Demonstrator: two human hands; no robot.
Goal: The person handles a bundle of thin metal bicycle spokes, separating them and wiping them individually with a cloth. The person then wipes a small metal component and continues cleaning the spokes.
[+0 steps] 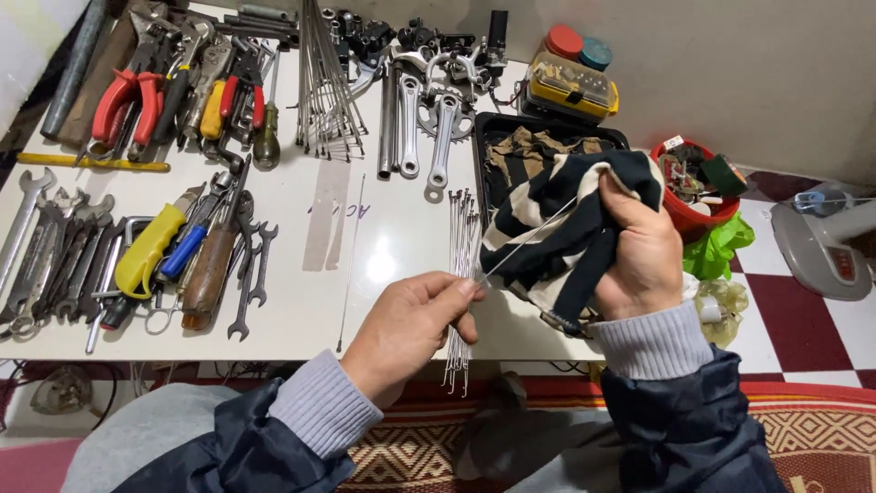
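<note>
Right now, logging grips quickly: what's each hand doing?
Left hand: pinching one thin spoke by its end.
Right hand: closed on the striped rag around it.

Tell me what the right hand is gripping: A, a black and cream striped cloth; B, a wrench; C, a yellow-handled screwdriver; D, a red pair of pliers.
A: the right hand is closed around the striped cloth, with a thin metal spoke running into it from the left hand.
</note>
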